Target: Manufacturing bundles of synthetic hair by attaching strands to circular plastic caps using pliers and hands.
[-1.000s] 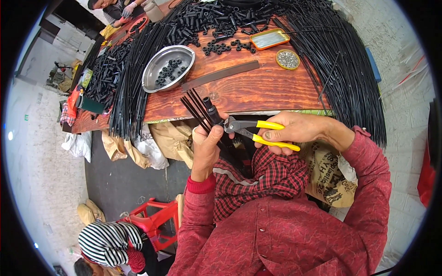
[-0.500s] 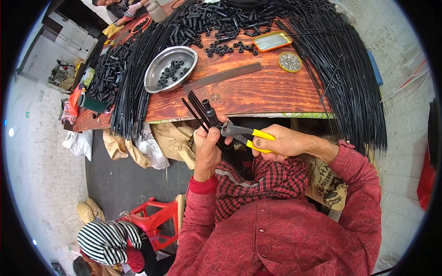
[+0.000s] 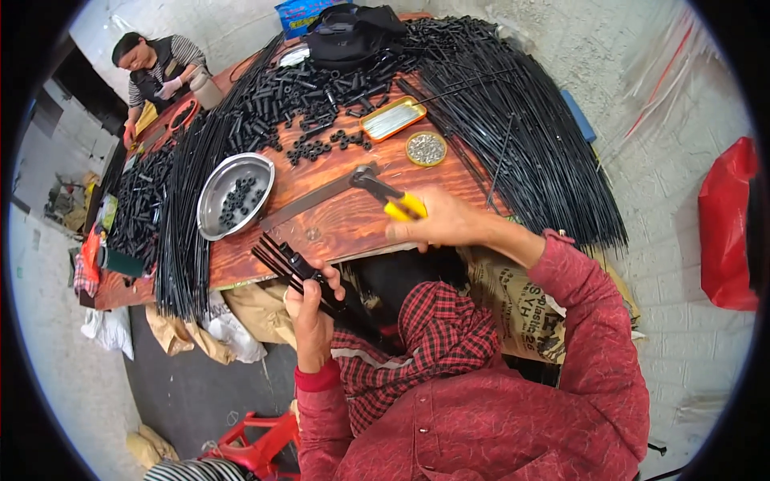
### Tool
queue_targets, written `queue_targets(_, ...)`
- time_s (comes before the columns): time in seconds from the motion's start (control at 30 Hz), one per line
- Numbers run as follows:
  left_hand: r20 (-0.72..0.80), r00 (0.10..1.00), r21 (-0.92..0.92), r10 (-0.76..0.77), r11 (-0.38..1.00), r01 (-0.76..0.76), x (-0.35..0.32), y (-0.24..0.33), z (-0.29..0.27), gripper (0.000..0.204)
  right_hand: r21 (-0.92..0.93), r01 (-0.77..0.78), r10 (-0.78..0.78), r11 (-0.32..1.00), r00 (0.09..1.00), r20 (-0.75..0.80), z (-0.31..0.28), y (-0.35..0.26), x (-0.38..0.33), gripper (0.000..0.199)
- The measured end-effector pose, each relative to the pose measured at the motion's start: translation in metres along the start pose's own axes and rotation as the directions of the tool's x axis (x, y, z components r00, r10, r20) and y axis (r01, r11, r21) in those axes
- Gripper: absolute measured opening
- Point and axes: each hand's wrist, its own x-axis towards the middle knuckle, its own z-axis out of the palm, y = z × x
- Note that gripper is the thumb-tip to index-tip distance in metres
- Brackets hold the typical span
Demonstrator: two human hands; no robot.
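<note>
"Left grip?"

"Left hand (image 3: 311, 322) clamped on thin rods (image 3: 275, 258) and a fitting (image 3: 298, 264), by the desk's (image 3: 345, 228) near edge. Tips project past the fingers, presumably to keep them accessible."

"Right?"

"Right hand (image 3: 439, 221) wrapped around the yellow-handled pliers (image 3: 383, 191), head pointing away from the near edge; a handle hold likely leaves the jaws free. Contact with the bar (image 3: 309, 202) cannot be told."

"And the bowl (image 3: 228, 168)?"

"Near that edge, left of the pliers, containing rings (image 3: 239, 200); probably sited for easy reach."
</note>
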Motion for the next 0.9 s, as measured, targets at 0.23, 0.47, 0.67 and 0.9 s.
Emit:
queue_targets(0.23,0.001,1.0,0.028,-0.001,1.0,0.001,0.007,-0.003,0.005,0.043,-0.672,-0.216,-0.181,0.708,0.864,-0.469,-0.074,0.079,0.064,0.022)
queue_targets(0.47,0.02,0.998,0.032,-0.053,0.998,0.052,0.011,-0.004,0.0,0.036,-0.692,-0.265,-0.107,0.672,0.889,-0.445,-0.07,0.097,0.082,0.019)
queue_targets(0.67,0.018,0.999,0.023,-0.045,0.999,0.045,0.013,-0.007,0.0,0.036,-0.717,-0.278,-0.066,0.639,0.909,-0.411,-0.076,0.09,0.084,0.018)
queue_targets(0.9,0.001,0.999,0.029,-0.04,0.999,0.04,0.015,-0.007,0.0,0.037,-0.742,-0.23,-0.084,0.63,0.929,-0.36,-0.077,0.099,0.091,0.02)
